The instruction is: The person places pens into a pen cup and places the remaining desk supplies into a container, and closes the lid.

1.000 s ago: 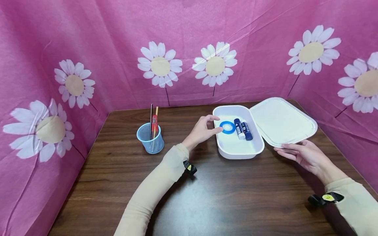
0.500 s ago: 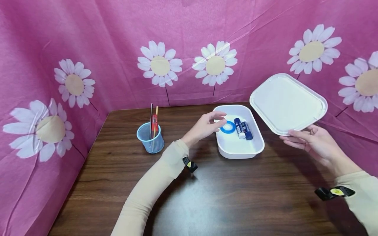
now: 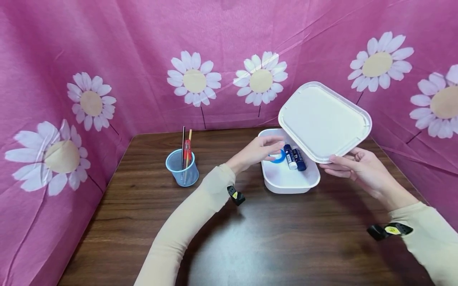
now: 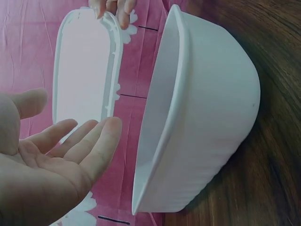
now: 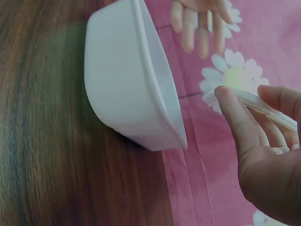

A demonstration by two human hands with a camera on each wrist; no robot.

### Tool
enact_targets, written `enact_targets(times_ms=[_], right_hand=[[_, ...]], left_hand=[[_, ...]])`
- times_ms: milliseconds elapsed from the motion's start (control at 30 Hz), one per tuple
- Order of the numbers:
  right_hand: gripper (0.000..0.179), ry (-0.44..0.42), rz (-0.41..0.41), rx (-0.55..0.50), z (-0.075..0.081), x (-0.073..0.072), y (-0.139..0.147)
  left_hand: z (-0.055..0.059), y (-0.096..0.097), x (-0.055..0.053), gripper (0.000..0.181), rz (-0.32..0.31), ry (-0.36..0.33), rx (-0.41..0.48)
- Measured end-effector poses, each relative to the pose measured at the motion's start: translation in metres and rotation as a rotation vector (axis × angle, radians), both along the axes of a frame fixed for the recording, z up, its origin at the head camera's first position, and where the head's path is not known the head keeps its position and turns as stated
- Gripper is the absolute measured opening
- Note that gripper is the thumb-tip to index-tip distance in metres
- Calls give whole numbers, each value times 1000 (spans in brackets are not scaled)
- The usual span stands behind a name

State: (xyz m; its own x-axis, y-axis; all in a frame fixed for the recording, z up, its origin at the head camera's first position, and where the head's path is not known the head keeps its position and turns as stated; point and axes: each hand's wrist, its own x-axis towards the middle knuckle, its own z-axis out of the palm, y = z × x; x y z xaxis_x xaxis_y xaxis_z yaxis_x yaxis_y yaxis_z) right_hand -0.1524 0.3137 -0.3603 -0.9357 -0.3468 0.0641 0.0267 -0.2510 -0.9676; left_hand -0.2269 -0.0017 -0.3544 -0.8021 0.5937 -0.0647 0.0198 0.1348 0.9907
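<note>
My right hand (image 3: 365, 171) grips a white lid (image 3: 323, 121) by its near corner, thumb on one face and fingers on the other. The lid is tilted and raised, its far-left edge above the back of a white plastic box (image 3: 291, 184). Inside the box lie a blue tape roll (image 3: 277, 159) and two glue sticks (image 3: 294, 157), partly covered by the lid and my left hand. My left hand (image 3: 258, 151) hovers over the box's left rim with nothing in it. In the left wrist view its fingers (image 4: 96, 150) are loosely extended, apart from the box wall.
A blue mesh pencil cup (image 3: 182, 171) with a few pencils and a red item stands at the left of the brown wooden table (image 3: 143, 222). A pink cloth (image 3: 143, 47) with printed daisies hangs along the table's back and sides.
My right hand has raised the lid from beside the box, then moved it left so that it now overlaps the box. My left hand has shifted slightly right over the box.
</note>
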Motion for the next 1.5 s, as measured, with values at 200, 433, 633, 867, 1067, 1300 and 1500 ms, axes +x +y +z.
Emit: enact_targets(times_ms=[200, 433, 633, 867, 1067, 1300, 1500], right_hand=[[25, 49, -11, 143, -4, 3, -15], [27, 93, -5, 312, -5, 4, -32], [29, 238, -39, 556, -6, 2, -45], [27, 469, -130, 838, -4, 0, -56], [23, 590, -133, 885, -11, -5, -54], [33, 748, -153, 904, -14, -9, -54], [47, 762, -173, 929, -16, -8, -53]], left_hand=[[5, 8, -3, 57, 3, 8, 9], [13, 13, 1, 72, 66, -95, 39], [21, 15, 6, 85, 86, -156, 66], [22, 11, 5, 85, 84, -198, 133], [17, 9, 1, 90, 88, -224, 139], [12, 3, 0, 82, 86, -189, 118], [6, 0, -1, 68, 95, -169, 143]])
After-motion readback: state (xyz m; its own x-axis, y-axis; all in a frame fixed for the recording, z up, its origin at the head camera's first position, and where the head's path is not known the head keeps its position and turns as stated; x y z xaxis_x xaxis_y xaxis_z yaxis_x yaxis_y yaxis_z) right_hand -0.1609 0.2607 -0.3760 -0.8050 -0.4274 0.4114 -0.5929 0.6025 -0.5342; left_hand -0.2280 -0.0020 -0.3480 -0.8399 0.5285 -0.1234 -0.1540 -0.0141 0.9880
